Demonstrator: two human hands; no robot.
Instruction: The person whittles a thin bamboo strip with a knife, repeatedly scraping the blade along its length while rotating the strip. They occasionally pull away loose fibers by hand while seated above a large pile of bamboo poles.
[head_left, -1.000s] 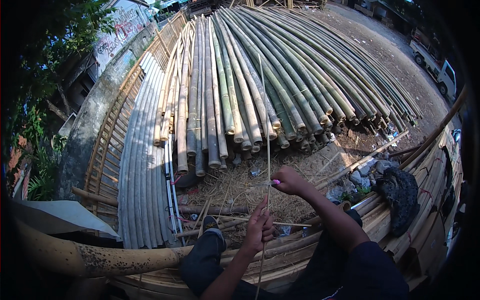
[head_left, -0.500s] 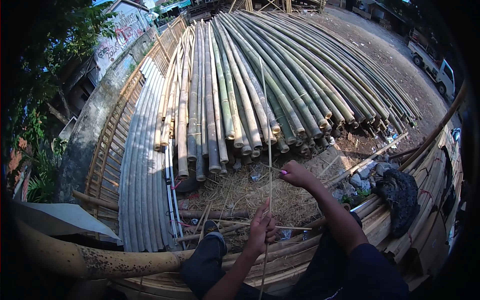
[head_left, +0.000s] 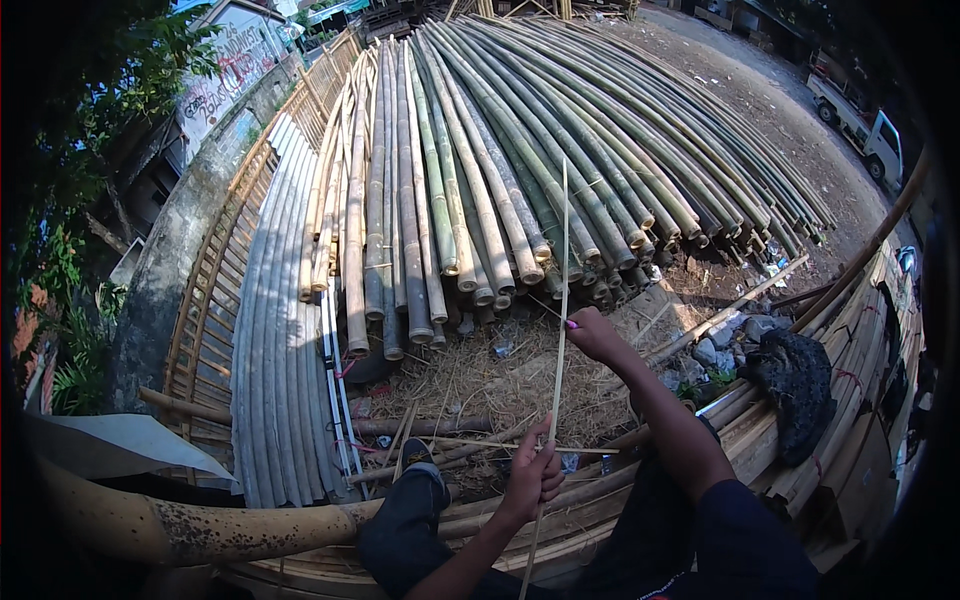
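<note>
A long, thin bamboo strip [head_left: 559, 370] stands almost upright in front of me, its top leaning a little right. My left hand [head_left: 531, 478] is closed around its lower part, thumb pressed along it. Level with the strip's middle, my right hand [head_left: 597, 336] grips a pink-handled knife [head_left: 572, 324]. The thin dark blade points up and left, crossing the strip; whether it touches the strip I cannot tell. Most of the handle is hidden inside my right fist. Another pale bamboo strip [head_left: 590, 451] lies crosswise behind my left hand.
A big stack of bamboo poles [head_left: 440, 200] fans out ahead. Corrugated sheets [head_left: 275, 400] lie at the left, with a thick bamboo pole [head_left: 250, 530] across the lower left. Stones [head_left: 710, 350] and a dark rough lump [head_left: 793, 390] are at the right, near bundled split bamboo [head_left: 850, 380].
The strip's upper end has swung right and sits lower, and its pale face shows more broadly. My right hand with the knife has risen slightly. My left hand keeps its grip.
</note>
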